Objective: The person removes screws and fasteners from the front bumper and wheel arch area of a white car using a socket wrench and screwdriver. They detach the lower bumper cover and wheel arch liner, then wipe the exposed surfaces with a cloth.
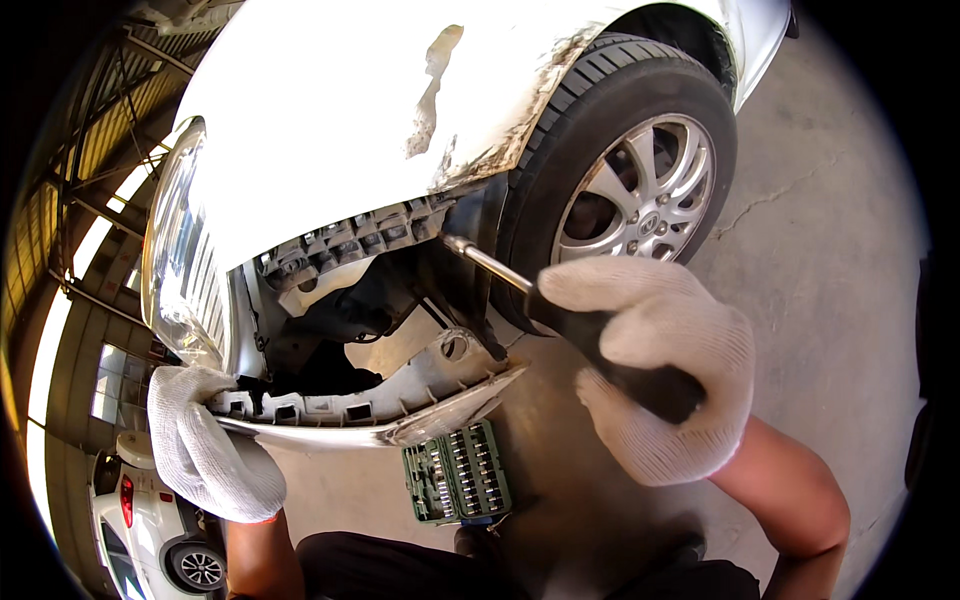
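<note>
My right hand [670,370], in a white knit glove, is closed round the black handle of a nut driver [585,335]. Its metal shaft points up and left, and the socket tip is close to the black bracket [370,230] under the scuffed white fender [400,110]. Whether the tip touches anything, I cannot tell. My left hand [210,440], also gloved, grips the upper edge of the loose white bumper [390,400] just below the headlight [180,250]; its fingertips are partly hidden. The bumper hangs away from the fender, leaving a dark gap.
A front wheel [640,190] stands right of the gap. On the concrete floor [800,260] below the bumper lies an open green socket set case [458,475] with several sockets. Another white car [150,530] is parked at the lower left.
</note>
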`<state>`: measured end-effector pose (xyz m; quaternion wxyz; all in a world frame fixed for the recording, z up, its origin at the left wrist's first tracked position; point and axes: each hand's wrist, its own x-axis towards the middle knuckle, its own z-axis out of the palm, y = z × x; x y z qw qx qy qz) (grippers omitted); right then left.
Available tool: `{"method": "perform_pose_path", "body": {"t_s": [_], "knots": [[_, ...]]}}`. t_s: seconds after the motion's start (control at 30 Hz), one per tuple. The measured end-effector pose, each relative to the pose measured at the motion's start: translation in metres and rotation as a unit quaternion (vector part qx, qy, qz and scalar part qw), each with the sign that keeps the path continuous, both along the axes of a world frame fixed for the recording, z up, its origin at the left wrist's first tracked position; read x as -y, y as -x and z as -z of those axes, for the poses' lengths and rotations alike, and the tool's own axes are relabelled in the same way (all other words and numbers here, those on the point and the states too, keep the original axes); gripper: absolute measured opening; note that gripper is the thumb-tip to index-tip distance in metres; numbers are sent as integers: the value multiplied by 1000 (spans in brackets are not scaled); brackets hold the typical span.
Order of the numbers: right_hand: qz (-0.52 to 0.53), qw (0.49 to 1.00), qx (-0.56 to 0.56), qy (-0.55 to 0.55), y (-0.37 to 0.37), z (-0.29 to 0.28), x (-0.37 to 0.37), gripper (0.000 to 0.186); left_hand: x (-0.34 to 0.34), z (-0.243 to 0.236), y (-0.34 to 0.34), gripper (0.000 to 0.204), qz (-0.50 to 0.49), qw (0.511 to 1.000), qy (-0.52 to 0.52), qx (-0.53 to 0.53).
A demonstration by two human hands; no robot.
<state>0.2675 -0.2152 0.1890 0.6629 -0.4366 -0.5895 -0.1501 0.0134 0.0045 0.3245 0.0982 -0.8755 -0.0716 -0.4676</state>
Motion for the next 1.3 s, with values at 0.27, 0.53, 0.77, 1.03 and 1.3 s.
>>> {"method": "perform_pose_path", "body": {"t_s": [0.27, 0.53, 0.77, 1.03, 1.3], "knots": [[23, 999, 11, -23, 1, 8, -32, 58, -2, -2, 5, 39, 1, 1000, 6, 0], [70, 995, -31, -64, 5, 11, -48, 40, -4, 1, 5, 38, 13, 1000, 22, 6], [63, 984, -138, -90, 18, 19, -56, 49, -2, -2, 3, 38, 17, 1000, -4, 3], [-104, 892, -406, -168, 42, 2, -61, 45, -4, -1, 7, 37, 9, 1000, -13, -7], [128, 986, -106, -14, 39, 0, -48, 45, 5, -17, 24, 38, -4, 998, 20, -67]]}}
